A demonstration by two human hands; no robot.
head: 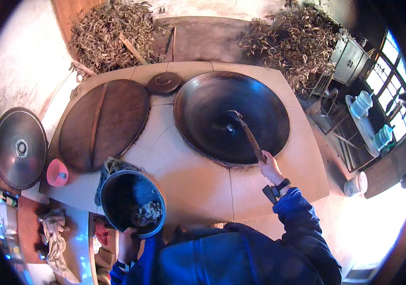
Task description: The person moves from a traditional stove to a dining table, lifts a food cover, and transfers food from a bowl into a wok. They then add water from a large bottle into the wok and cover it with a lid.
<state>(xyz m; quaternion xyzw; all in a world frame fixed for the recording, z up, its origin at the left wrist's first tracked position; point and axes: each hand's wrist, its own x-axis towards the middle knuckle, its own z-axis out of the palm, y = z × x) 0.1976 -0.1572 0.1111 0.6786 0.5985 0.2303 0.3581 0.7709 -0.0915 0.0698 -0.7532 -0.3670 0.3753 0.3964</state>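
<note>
A large iron wok [210,124] is set into the tiled stove top [188,181]. My right hand [272,167] is closed around the wooden handle of a long-handled utensil [251,139], whose head rests or hovers near the wok's middle, where a small bright patch shows. At the lower left, my left hand [129,245] grips the near rim of a dark blue bucket [112,203], tilted so its inside shows. Pale, lumpy stuff [149,213] lies in the bucket. A bunched dark cloth [108,171] is behind and beside the bucket, partly hidden by it.
A round wooden lid [117,124] covers the stove's left side, with a small lid [164,82] behind. A pink plastic container [57,172] and a metal lid [19,148] are farther left. Heaps of dry leafy branches [110,35] lie behind; a white bucket [356,184] stands right.
</note>
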